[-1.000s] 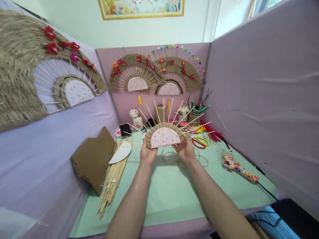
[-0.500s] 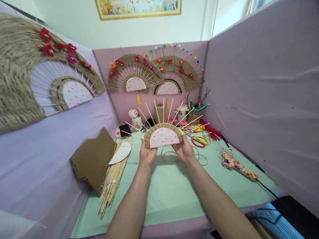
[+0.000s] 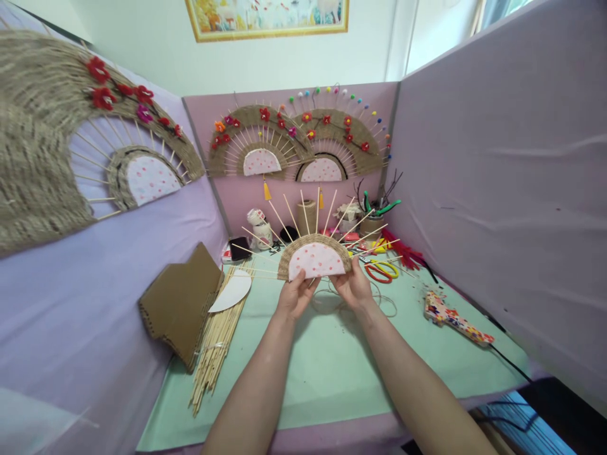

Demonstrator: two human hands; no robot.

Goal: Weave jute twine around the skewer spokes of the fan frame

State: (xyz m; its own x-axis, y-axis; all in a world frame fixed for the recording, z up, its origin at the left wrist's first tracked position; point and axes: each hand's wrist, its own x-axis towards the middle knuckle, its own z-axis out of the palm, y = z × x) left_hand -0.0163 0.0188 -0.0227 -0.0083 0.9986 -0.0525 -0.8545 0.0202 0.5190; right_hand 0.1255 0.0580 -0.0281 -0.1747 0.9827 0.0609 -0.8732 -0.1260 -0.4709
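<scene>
Held up above the table is a half-round fan (image 3: 317, 259), with a pink-spotted white centre, a band of woven twine and thin sticks fanning outward. My left hand (image 3: 297, 295) grips its lower edge left of the middle, thumb on the front face and fingers underneath. At the lower right corner, my right hand (image 3: 355, 287) is closed round the edge; part of its fingers is hidden behind the fan. Loose twine (image 3: 327, 302) lies in loops on the table below and behind the hands.
Left stand folded cardboard (image 3: 180, 303), a bundle of sticks (image 3: 215, 354) and a white half-round piece (image 3: 232, 291). Right lie scissors (image 3: 379, 272) and a flowered glue gun (image 3: 455, 319) with a cord. Behind is a twine spool (image 3: 307, 217). Finished fans (image 3: 260, 136) hang on the partitions.
My left hand has shifted right along the fan's lower edge, from its left corner toward the middle, with the thumb now on the front. The right hand still holds the right corner.
</scene>
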